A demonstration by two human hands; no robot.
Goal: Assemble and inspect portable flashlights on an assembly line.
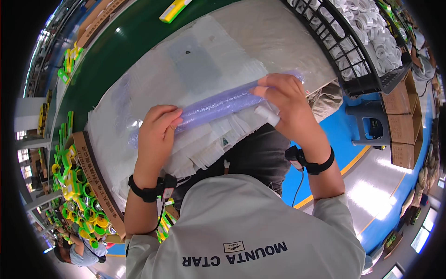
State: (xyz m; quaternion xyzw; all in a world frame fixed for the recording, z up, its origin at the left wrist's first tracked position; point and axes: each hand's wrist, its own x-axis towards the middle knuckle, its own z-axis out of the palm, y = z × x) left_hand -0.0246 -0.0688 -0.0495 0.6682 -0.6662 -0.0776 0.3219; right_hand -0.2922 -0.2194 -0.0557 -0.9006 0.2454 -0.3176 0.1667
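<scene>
Head view: left hand and right hand pinch a bluish film roll spanning nine to two o'clock, the right also touching a white tube; likely rolling, next needing even tension

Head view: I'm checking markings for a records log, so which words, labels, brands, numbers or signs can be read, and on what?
Wording not copied:
Light grey shirt: large dark lettering, legible, upside down, beside a small bordered patch.
Open cardboard box at left: dark printed characters along its side, partly legible.
Left wristband label: too small to read.
Stacked cartons at right: faint print, too small to read.
Purple-tinted plastic film: no text seen.
</scene>
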